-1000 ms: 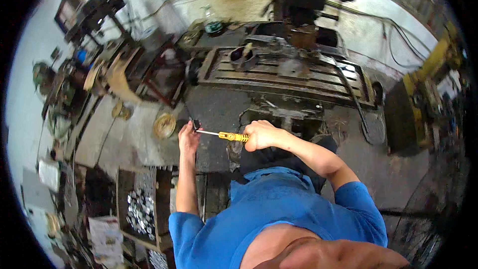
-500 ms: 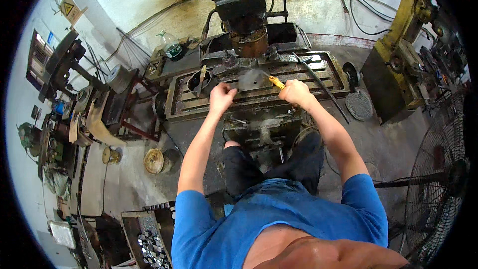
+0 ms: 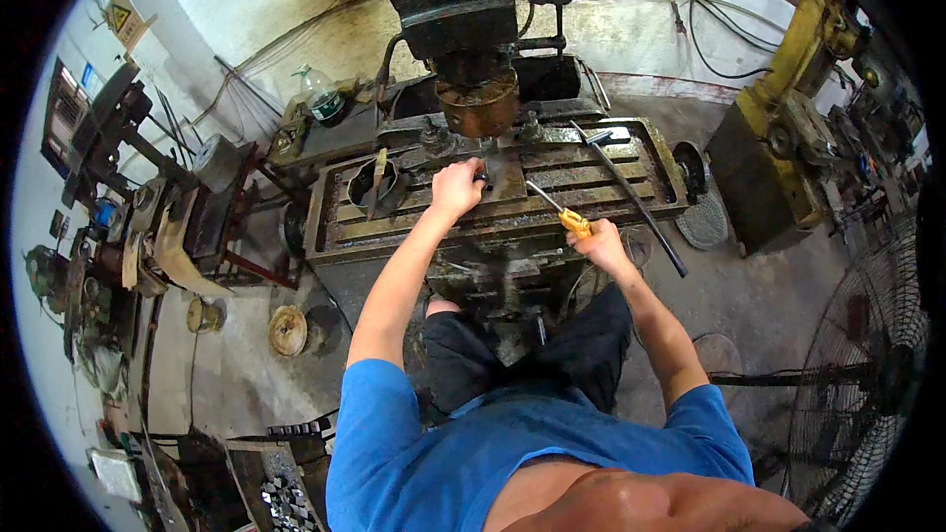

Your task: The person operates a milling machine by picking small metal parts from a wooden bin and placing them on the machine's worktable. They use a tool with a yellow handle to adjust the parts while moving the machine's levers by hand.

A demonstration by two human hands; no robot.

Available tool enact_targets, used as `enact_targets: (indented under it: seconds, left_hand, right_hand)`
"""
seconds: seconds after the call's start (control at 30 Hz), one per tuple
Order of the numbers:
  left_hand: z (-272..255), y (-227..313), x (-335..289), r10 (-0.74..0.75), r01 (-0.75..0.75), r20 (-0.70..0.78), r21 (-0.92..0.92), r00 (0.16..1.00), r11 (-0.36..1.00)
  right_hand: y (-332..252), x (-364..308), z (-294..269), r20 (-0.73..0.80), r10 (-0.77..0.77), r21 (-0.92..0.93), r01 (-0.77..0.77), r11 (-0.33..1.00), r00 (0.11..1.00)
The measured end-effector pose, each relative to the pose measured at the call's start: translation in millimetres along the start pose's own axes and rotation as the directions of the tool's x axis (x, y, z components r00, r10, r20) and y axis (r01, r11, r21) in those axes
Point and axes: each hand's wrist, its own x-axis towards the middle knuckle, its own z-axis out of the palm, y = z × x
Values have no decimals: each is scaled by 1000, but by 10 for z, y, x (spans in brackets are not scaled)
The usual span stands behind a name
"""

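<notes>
While your left hand (image 3: 458,187) rests curled on the dark metal plate (image 3: 501,175) lying on the slotted machine table (image 3: 493,202) in the upper middle of the frame, its fingers sit directly below the heavy rust-brown spindle head (image 3: 480,103). That is the first hazard I would flag: if the spindle turns or the table shifts, those fingers have little room to escape. Whether they actually pinch the plate or only press on it, I cannot tell from this angle.

Your right hand (image 3: 601,241) is clenched around the yellow handle of a screwdriver (image 3: 557,209), just right of centre, with the shaft slanting up and left toward the plate's edge. Should the tip slip off oily steel, it would likely travel straight toward your left hand, since the two are close and in line.

Look also at the long dark bar (image 3: 631,199) lying diagonally across the right end of the table, its lower end hanging past the edge. A nudge from your right forearm could tip it off toward your legs, which stand right against the machine base.

Loose pieces in the left recess of the table (image 3: 379,187) could catch or roll if the table shifts. Cables and a large fan guard (image 3: 867,374) at the right edge crowd your stepping room.
</notes>
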Motion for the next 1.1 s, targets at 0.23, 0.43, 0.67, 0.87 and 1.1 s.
enact_targets:
  seconds: [0.23, 0.43, 0.67, 0.87, 1.1]
  left_hand:
    - [153, -98, 176, 76, -77, -59, -8, 995, 997]
    - [281, 9, 305, 28, -29, -134, -5, 991, 1000]
    - [272, -104, 355, -279, 275, -116, -54, 953, 960]
    - [154, -12, 443, -300, 296, 7, -184, 954, 937]
    - [411, -135, 498, -270, 231, -150, -234, 951, 945]
  right_hand:
    - [-255, -279, -48, -93, 80, -299, -104, 948, 992]
    - [-199, -534, -439, -70, -105, -186, 91, 978, 992]
    - [-1528, -268, -1590, -295, -514, -281, 441, 853, 806]
    - [-3501, 101, -2809, -631, -702, 232, 943, 238, 332]
    - [-2522, -289, -2424, -534, -801, 131, 962, 239, 272]
